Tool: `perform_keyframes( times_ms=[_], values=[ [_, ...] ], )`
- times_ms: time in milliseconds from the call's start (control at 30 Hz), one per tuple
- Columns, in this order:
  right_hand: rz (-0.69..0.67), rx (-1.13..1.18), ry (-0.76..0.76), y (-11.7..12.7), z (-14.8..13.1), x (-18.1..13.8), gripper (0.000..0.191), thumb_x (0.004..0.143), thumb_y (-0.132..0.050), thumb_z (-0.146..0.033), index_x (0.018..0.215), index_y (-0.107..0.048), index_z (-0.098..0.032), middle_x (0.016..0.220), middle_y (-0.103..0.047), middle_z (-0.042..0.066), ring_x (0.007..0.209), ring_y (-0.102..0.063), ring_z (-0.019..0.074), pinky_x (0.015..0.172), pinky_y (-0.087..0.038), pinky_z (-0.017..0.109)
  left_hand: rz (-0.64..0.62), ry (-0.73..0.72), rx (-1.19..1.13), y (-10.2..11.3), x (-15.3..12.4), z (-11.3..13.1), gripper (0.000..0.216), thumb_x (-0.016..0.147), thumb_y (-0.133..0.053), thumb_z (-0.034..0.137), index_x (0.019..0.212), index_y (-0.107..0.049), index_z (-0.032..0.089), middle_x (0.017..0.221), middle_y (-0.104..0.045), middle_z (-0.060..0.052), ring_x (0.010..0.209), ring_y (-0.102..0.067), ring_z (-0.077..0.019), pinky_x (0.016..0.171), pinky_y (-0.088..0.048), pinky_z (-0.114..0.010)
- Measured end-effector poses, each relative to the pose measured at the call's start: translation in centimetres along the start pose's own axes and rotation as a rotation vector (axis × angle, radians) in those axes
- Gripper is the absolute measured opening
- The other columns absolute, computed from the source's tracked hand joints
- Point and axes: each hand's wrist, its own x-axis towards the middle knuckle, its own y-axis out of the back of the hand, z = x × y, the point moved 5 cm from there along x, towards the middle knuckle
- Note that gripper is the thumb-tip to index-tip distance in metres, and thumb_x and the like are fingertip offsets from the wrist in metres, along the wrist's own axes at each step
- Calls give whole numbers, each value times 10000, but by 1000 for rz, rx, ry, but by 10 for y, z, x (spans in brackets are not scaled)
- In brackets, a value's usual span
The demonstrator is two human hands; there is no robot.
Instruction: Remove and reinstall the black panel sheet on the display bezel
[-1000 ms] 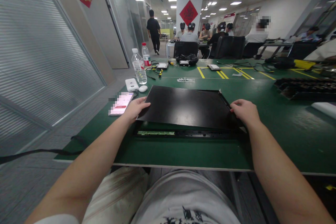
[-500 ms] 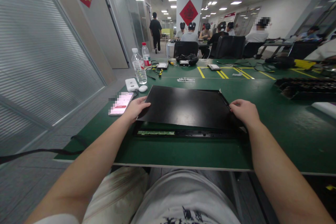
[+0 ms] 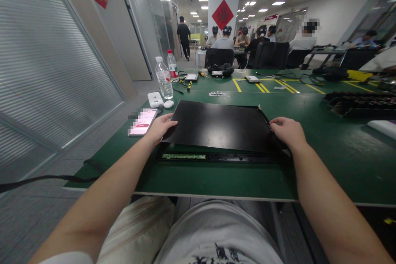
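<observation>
A glossy black flat display panel lies tilted over a thin black frame. Along the near side of that frame runs a green circuit board strip. My left hand is closed on the panel's left edge, thumb on top and fingers beneath. At the right side, my right hand pinches the black frame's edge beside the panel; its fingertips partly hide what they grip. The near edge of the panel stands a little above the frame, leaving a dark gap.
Left of the panel lie a phone, a white power bank and a white earbud case. Two bottles stand behind them. Small drives, cables and dark metal parts sit on the green table. Other people work farther off.
Both hands and the panel look the same as before. In the background, a walking person has shifted slightly.
</observation>
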Motion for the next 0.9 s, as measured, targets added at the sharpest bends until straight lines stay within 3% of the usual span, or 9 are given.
perform_keyframes(
  times_ms=[400, 633, 900],
  values=[
    [10, -23, 22, -1, 0, 1, 326, 829, -595, -307, 1027, -845, -236, 897, -778, 89, 855, -713, 271, 747, -534, 338, -16, -1, -37, -2, 2, -3, 487, 684, -782, 98, 1167, -735, 134, 893, -830, -65, 762, -778, -224, 775, -623, -332],
    [-50, 116, -58, -2, 4, 1, 326, 815, -586, -279, 1020, -832, -217, 848, -781, 69, 626, -669, 210, 725, -545, 345, -20, -11, -45, 0, 1, -2, 507, 693, -756, 93, 1200, -733, 117, 852, -821, -58, 694, -751, -196, 735, -614, -312],
    [-59, 266, -147, 4, 0, -5, 350, 794, -588, -247, 1070, -797, -194, 795, -780, 58, 471, -586, 157, 599, -526, 306, 90, -11, -45, 8, 7, -2, 448, 717, -844, 211, 1155, -787, 137, 902, -824, -93, 883, -783, -266, 830, -633, -364]
  ],
)
